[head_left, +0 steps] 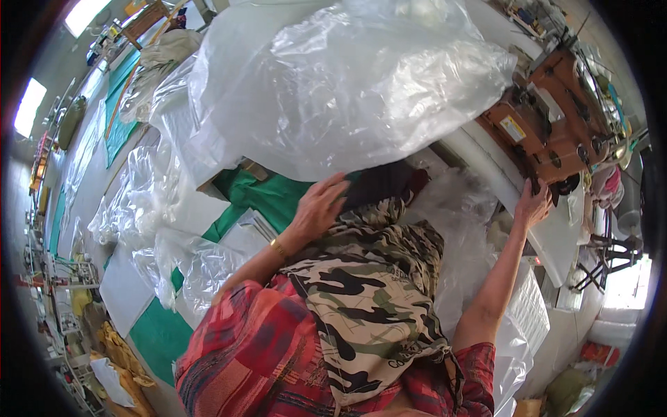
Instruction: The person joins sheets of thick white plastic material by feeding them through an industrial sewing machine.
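Note:
A big sheet of see-through plastic film spreads in front of me and drapes toward my lap. My left hand is at its near edge, fingers stretched out and close together; its fingertips lie beside the film. Under that hand is my camouflage apron. On the right stands a brown sewing machine with black knobs. My right hand reaches up to its near end, fingers closed around a small dark part that I cannot make out.
Green cloth shows below the film, with crumpled plastic to its left. More thin film hangs between my arms. A pale table edge runs beneath the machine. Brown bundles lie at the lower left.

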Available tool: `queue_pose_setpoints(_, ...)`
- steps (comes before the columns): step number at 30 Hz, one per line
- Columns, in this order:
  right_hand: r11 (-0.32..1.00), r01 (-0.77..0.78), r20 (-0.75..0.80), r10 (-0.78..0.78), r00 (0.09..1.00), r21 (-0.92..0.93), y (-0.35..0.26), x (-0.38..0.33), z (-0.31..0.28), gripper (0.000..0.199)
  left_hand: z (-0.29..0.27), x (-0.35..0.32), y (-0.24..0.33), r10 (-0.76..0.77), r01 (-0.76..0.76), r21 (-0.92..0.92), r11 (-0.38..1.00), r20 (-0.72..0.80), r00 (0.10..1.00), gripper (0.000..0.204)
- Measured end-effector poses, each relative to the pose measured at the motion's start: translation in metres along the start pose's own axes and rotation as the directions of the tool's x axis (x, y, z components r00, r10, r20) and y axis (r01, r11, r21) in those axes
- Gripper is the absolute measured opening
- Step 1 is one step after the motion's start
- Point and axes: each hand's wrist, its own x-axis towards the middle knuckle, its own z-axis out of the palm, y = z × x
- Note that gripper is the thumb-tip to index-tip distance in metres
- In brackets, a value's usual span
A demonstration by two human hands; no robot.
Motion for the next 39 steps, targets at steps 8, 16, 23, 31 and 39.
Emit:
queue_pose_setpoints(8, 0.999, 0.017, -0.006, -0.017, 1.0, -0.035, 0.0, 0.0, 0.001, 0.04, -0.041, -0.067, -0.085, -0.519, 0.452, -0.257, 0.854, -0.446, 0.729, 0.029)
queue_pose_setpoints(16, 1.0, 0.008, -0.011, -0.008, 1.0, -0.026, 0.0, 0.001, 0.001, 0.037, -0.032, -0.111, -0.149, -0.757, 0.631, -0.422, 0.651, -0.426, 0.496, 0.021)
queue_pose_setpoints(23, 0.999, -0.035, -0.024, 0.034, 0.999, -0.027, -0.004, -0.001, -0.005, 0.037, 0.028, -0.131, -0.163, -0.825, 0.703, -0.528, 0.477, 0.006, 0.564, 0.021)
queue_pose_setpoints(31, 0.998, -0.049, -0.024, 0.05, 0.998, 0.045, -0.014, -0.005, -0.015, 0.036, -0.122, -0.066, -0.233, -0.333, 0.625, 0.038, 0.779, -0.82, 0.465, 0.041)
queue_pose_setpoints(39, 0.917, 0.268, -0.329, -0.166, 0.93, 0.296, -0.049, -0.042, -0.03, 0.047, -0.191, -0.003, -0.301, -0.273, 0.767, 0.383, 0.515, -0.775, 0.57, 0.065)
